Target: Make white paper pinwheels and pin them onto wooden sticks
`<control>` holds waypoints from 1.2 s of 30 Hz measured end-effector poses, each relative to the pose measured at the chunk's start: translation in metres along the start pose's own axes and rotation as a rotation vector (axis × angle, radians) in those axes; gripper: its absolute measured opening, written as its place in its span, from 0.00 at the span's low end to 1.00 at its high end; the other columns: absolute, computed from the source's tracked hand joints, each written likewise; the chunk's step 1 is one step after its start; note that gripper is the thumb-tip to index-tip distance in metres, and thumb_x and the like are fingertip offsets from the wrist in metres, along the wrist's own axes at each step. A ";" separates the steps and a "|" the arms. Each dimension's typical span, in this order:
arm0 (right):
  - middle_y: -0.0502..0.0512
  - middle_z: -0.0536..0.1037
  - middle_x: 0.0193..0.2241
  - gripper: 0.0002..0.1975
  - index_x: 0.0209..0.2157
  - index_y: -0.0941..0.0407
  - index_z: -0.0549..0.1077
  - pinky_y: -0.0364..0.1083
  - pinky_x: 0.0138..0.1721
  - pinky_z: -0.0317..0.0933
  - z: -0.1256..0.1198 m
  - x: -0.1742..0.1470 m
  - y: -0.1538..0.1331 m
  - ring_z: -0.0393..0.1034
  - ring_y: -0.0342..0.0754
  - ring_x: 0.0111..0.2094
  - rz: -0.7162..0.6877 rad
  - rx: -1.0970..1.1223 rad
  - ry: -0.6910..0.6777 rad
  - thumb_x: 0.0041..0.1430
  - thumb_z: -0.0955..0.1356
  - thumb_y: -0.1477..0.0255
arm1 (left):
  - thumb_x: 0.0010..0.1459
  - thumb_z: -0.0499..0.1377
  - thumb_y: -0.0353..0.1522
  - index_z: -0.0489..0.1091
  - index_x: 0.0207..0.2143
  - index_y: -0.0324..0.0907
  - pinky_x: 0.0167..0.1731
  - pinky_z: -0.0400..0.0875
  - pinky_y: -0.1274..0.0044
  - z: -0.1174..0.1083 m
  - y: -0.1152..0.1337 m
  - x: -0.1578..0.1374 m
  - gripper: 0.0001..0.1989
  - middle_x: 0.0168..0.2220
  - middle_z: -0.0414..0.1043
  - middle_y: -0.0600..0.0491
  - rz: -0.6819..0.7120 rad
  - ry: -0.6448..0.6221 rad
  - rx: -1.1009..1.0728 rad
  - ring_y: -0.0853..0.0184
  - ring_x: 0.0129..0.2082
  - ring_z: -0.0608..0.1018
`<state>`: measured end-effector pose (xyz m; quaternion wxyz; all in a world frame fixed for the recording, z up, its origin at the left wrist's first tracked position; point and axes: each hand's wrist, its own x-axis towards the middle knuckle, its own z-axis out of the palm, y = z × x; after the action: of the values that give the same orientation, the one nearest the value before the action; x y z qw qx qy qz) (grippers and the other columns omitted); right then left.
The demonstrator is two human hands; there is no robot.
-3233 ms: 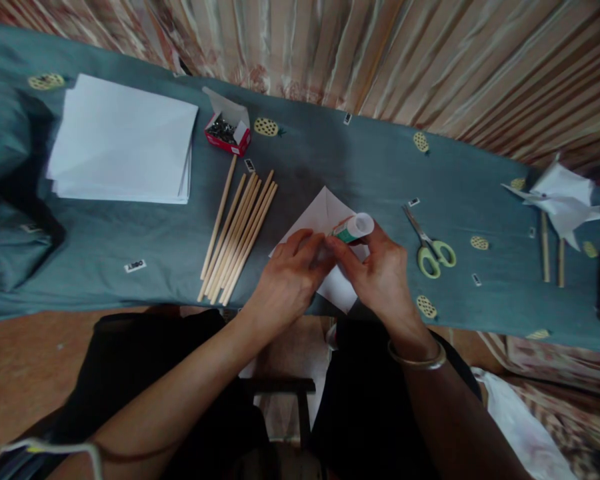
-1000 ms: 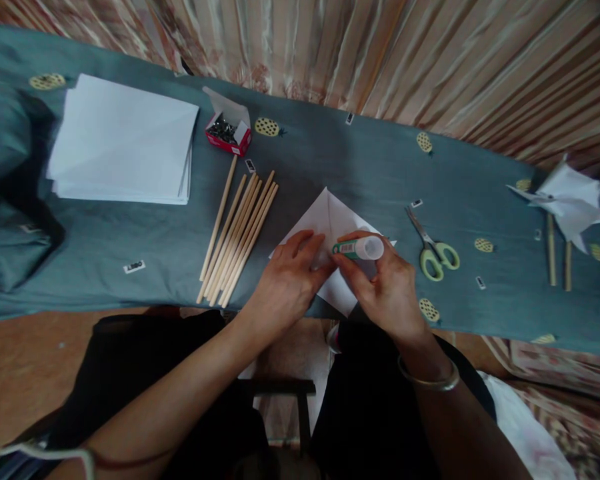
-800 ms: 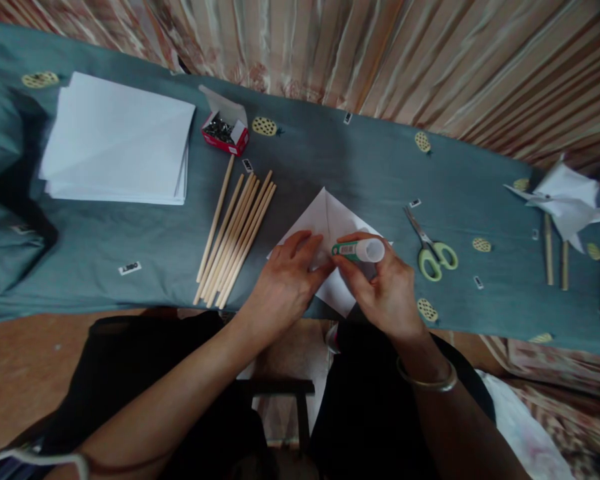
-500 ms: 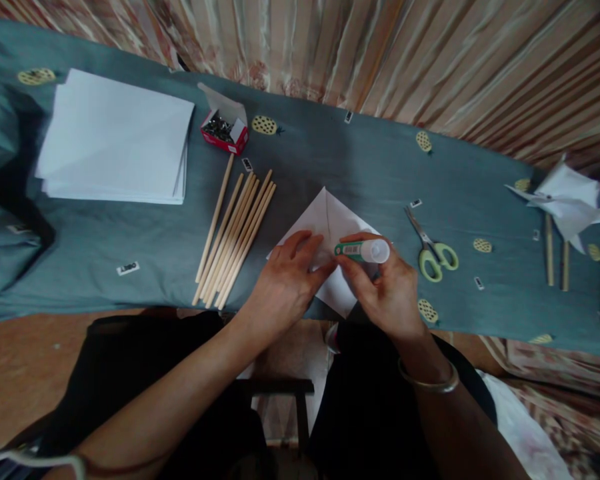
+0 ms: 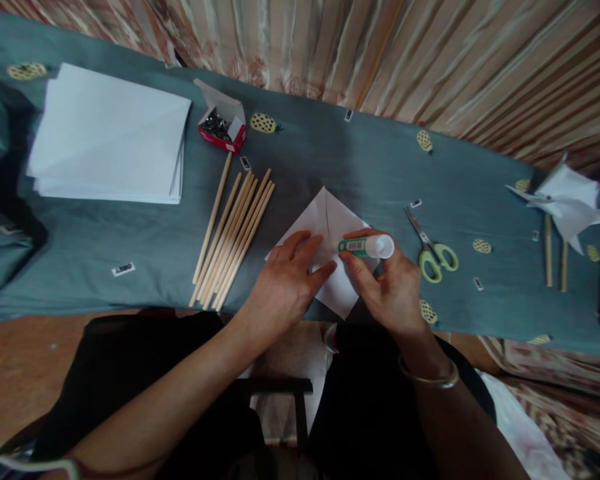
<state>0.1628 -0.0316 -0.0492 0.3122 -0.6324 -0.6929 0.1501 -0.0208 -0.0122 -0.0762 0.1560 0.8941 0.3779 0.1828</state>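
A square of white paper lies turned cornerwise near the table's front edge, with a cut or crease line running in from its far corner. My left hand rests on the paper's left part, fingers spread and holding nothing. In my right hand is a green and white glue stick, gripped between thumb and fingers over the paper's right part. Its white end points to the right; whether the other end touches the paper I cannot tell. Part of the paper is hidden under both hands.
Several wooden sticks lie left of the paper, below a red box of metal pins. A stack of white sheets is farther left. Green-handled scissors lie to the right, and a folded paper pinwheel at the far right.
My right hand and the glue stick have shifted slightly to the right and up, away from my left thumb. My left hand stays almost still on the paper.
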 end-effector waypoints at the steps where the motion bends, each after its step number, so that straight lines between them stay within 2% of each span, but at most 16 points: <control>1: 0.55 0.80 0.40 0.11 0.45 0.55 0.72 0.52 0.47 0.70 0.000 0.000 0.000 0.75 0.51 0.44 -0.002 0.001 0.004 0.62 0.68 0.67 | 0.66 0.51 0.31 0.72 0.53 0.44 0.52 0.67 0.57 0.000 0.000 0.000 0.17 0.59 0.63 0.40 0.001 0.000 0.004 0.47 0.60 0.63; 17: 0.55 0.80 0.38 0.10 0.44 0.55 0.72 0.50 0.45 0.70 0.006 0.008 0.000 0.76 0.50 0.42 -0.038 -0.028 0.042 0.62 0.68 0.67 | 0.64 0.53 0.30 0.72 0.52 0.44 0.50 0.69 0.57 -0.001 0.001 0.000 0.16 0.59 0.64 0.39 0.009 0.003 0.027 0.47 0.60 0.64; 36: 0.55 0.79 0.41 0.11 0.45 0.54 0.72 0.52 0.48 0.69 0.008 0.007 0.001 0.75 0.51 0.43 0.007 0.036 0.019 0.62 0.68 0.67 | 0.64 0.53 0.29 0.72 0.52 0.43 0.48 0.70 0.57 -0.001 0.001 0.001 0.16 0.58 0.64 0.39 0.014 0.013 0.025 0.46 0.60 0.65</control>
<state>0.1583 -0.0233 -0.0537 0.3298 -0.6303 -0.6849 0.1575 -0.0205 -0.0121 -0.0748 0.1412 0.8975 0.3747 0.1850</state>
